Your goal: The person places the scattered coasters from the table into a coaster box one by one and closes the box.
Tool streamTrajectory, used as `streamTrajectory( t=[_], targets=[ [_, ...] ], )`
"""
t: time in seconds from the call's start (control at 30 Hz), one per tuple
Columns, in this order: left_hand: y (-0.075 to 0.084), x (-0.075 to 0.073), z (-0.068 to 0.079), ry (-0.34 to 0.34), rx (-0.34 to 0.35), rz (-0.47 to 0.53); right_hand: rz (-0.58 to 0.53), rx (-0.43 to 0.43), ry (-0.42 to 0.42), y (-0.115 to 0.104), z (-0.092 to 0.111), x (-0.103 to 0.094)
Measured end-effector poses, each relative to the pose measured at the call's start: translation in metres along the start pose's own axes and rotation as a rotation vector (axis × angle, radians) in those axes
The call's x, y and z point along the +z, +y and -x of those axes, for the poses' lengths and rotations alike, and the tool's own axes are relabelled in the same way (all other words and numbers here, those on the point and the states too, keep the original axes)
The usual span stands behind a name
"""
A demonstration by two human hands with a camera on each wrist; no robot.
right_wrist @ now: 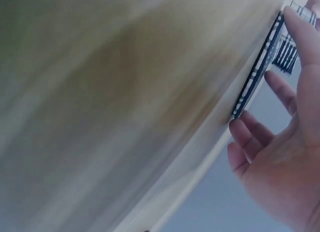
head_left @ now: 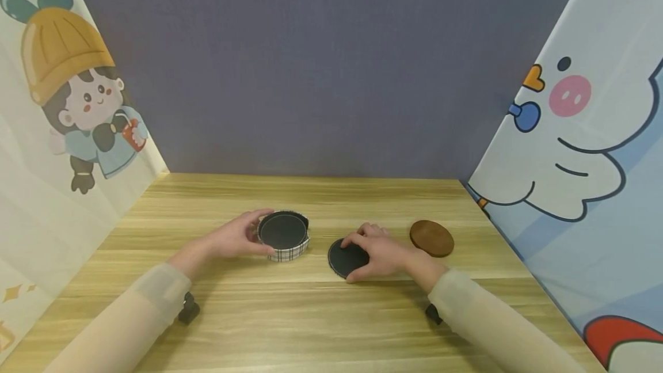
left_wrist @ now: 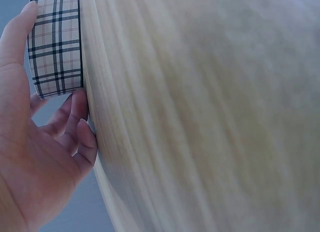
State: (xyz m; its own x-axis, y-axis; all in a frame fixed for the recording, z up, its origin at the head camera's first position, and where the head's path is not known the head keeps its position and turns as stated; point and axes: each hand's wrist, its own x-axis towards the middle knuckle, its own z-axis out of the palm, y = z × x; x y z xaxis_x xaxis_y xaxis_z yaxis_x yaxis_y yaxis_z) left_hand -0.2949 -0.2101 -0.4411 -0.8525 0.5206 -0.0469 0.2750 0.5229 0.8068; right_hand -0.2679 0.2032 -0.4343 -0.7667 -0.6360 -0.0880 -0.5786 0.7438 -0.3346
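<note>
On the table stands a round plaid coaster holder (head_left: 288, 254) with a black disc filling its top and a notch in its right side. My left hand (head_left: 240, 236) grips it from the left, thumb along the near wall and fingers round the far side. In the left wrist view its checked wall (left_wrist: 56, 47) shows beside the thumb. A round black coaster (head_left: 346, 259) with pale edge stitching lies flat to the right. My right hand (head_left: 380, 253) spans this coaster from the right, thumb at its near edge, index fingertip over the top and other fingers toward the far edge.
A round brown coaster (head_left: 431, 239) lies on the wooden table (head_left: 290, 327) beyond my right wrist. A dark grey panel (head_left: 321, 68) rises behind the table. Printed cloth walls (head_left: 585, 177) flank it on both sides.
</note>
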Motion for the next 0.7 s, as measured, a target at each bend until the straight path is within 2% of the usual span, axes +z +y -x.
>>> streamTrajectory(
  t=[0.4,0.7],
  targets=[
    [-0.0002,0.0001,-0.0006,0.000,0.004,-0.010,0.034,-0.002,0.019,-0.0037,0.0000,0.0035],
    [-0.0017,0.0004,-0.0009,0.001,0.004,-0.019,0.021,0.007,-0.027,-0.0004,-0.0049,0.0021]
  ],
)
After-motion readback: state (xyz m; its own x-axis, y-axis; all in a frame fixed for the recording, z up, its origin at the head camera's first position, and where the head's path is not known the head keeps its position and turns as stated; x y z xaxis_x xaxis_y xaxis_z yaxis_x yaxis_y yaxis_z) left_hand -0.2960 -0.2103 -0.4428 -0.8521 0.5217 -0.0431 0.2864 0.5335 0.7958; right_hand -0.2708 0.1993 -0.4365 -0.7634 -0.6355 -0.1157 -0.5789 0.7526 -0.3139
